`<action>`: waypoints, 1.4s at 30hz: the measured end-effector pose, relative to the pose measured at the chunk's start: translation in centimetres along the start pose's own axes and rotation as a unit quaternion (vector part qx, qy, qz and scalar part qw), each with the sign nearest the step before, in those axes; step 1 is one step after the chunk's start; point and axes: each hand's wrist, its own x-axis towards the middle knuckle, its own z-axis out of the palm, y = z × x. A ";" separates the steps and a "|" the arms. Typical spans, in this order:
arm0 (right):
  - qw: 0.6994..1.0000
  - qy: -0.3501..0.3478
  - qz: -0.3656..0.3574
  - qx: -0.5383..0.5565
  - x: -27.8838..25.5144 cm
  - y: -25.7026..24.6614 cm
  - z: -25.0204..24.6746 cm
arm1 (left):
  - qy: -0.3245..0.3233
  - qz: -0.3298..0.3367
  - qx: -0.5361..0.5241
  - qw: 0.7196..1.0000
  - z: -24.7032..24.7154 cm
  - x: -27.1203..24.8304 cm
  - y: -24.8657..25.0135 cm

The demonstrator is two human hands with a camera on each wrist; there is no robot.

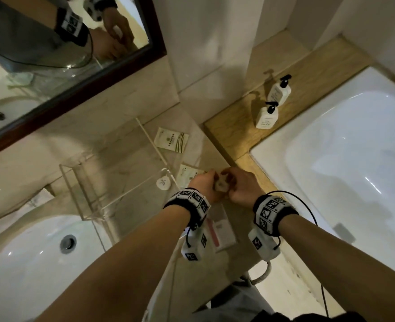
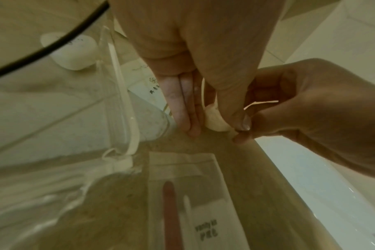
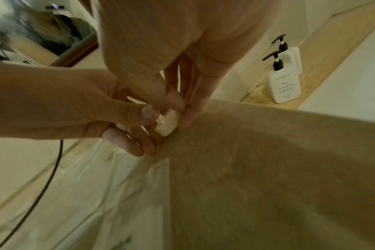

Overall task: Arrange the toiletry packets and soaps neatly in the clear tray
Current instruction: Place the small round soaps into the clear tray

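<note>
Both hands meet over the counter to the right of the clear tray (image 1: 92,191) and pinch one small white wrapped soap (image 1: 219,185). My left hand (image 1: 205,183) holds it from the left between thumb and fingers. My right hand (image 1: 238,185) pinches its wrapper from the right. The same soap (image 2: 216,121) shows in the left wrist view and again (image 3: 167,126) in the right wrist view. A round white soap (image 1: 163,183) seems to lie inside the tray by its right wall. One packet (image 1: 171,139) lies on the counter beyond; another (image 1: 187,173) is partly hidden by my left hand.
A vanity kit packet (image 1: 221,231) with a pink strip lies under my left wrist. Two white pump bottles (image 1: 267,116) stand on the wooden ledge beside the bathtub (image 1: 343,147). The washbasin (image 1: 29,263) is at the lower left, the framed mirror (image 1: 52,54) above it.
</note>
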 end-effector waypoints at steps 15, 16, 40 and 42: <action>0.974 0.056 0.071 0.209 2.2 -0.7 -0.3 | -0.020 -0.065 -0.236 0.969 -0.7 0.8 -2.1; 0.975 0.049 0.064 0.205 2.4 -0.4 -0.1 | -0.030 -0.081 -0.300 0.950 -0.8 0.8 -2.3; 0.942 -0.044 -0.271 -0.193 1.7 -11.1 8.3 | 0.070 -0.234 -0.623 0.743 -0.6 -8.3 -14.7; 0.918 -0.021 -0.312 -0.243 1.5 -11.5 9.3 | 0.086 -0.262 -0.626 0.729 0.1 -8.8 -15.4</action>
